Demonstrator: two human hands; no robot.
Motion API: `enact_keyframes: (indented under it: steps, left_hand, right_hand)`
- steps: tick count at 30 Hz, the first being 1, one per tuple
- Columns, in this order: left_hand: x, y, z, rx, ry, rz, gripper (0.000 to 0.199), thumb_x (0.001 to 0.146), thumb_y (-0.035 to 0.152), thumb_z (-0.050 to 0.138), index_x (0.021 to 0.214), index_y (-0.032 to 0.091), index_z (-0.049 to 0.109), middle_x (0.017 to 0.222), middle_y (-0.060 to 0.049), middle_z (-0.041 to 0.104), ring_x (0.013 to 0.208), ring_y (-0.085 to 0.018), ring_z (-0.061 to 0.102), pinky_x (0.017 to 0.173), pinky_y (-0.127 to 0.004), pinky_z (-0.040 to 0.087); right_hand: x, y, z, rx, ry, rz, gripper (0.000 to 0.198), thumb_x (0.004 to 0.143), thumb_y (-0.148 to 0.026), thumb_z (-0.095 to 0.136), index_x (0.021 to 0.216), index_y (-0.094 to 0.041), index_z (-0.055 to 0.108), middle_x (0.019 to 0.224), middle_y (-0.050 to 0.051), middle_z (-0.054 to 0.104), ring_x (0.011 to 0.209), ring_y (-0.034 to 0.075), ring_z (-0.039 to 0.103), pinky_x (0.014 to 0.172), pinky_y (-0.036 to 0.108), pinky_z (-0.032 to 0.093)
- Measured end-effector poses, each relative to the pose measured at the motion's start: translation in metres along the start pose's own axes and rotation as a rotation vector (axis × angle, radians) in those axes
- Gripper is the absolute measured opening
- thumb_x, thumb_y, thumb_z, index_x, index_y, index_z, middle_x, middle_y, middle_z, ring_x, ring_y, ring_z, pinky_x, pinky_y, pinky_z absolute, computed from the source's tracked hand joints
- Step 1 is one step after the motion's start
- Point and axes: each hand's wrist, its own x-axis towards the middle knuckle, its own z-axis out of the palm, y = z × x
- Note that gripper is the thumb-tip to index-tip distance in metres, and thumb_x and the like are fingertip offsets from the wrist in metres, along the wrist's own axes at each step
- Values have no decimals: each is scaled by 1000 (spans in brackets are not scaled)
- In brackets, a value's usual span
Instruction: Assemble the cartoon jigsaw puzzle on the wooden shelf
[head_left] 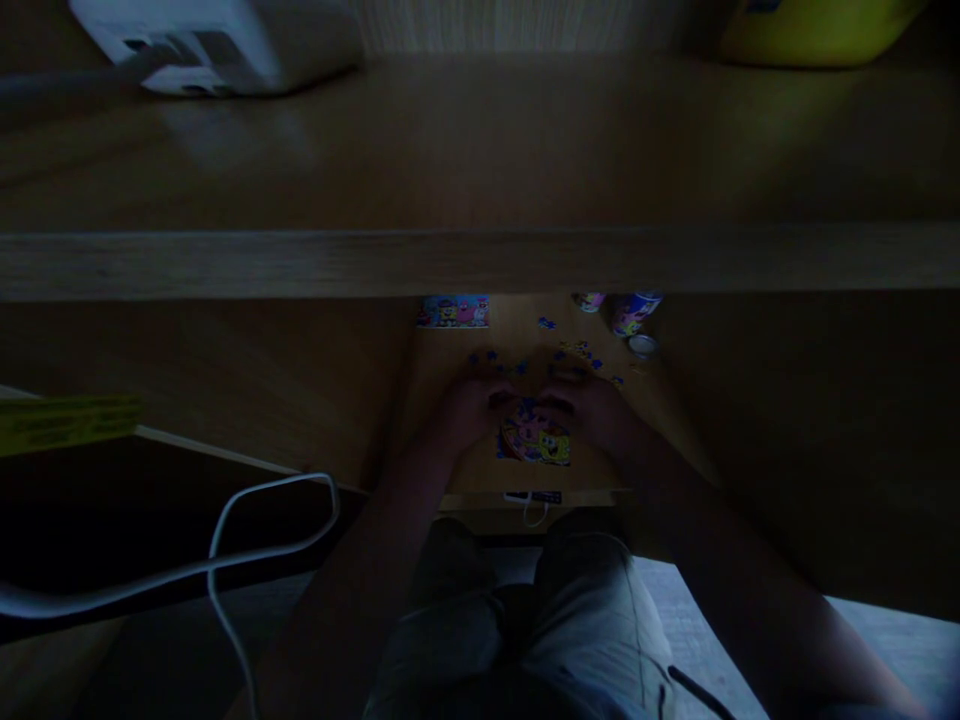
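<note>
A partly assembled jigsaw puzzle (534, 436) with a yellow and a pink cartoon figure lies on the wooden desktop (465, 470) between my hands. At its upper left corner is my left hand (477, 404), fingers curled inward. My right hand (589, 402) bends over the upper right corner in the same way. Both hands look closed, but dim light and the fingers hide whatever they hold. Loose jigsaw pieces (576, 348) are scattered just beyond my fingertips, with more pieces (491, 356) toward the left.
A cartoon picture sheet (452, 312) lies at the back left. Two printed cans (634, 312) and a round lid (643, 346) are at the back right. A wooden shelf (480, 262) crosses overhead, carrying a white box (225, 50). A white cable (270, 555) loops at left.
</note>
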Motion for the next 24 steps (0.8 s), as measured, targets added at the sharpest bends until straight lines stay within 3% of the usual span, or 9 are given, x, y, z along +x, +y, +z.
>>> enact_keyframes:
  steps: [4, 12, 24]
  left_hand:
    - [0, 4, -1, 55, 9, -29, 6, 98, 26, 78, 94, 23, 81, 87, -1, 80, 78, -19, 73, 73, -30, 53]
    - [2, -1, -1, 6, 24, 58, 7, 99, 26, 77, 96, 25, 83, 94, -3, 82, 84, -20, 75, 79, -31, 57]
    - [5, 4, -5, 39, 32, 114, 7, 97, 23, 75, 98, 23, 82, 89, -3, 82, 79, -18, 73, 73, -28, 52]
  right_hand:
    - [0, 2, 3, -28, 30, -26, 15, 105, -39, 77, 112, -26, 80, 112, 6, 79, 101, 25, 73, 85, 36, 52]
    - [-2, 3, 4, -1, 72, -82, 10, 105, -34, 77, 112, -28, 81, 109, 5, 78, 99, 23, 74, 84, 36, 53]
    - [-3, 10, 8, 54, 133, -161, 8, 103, -30, 79, 111, -29, 79, 109, 4, 79, 102, 23, 74, 87, 36, 54]
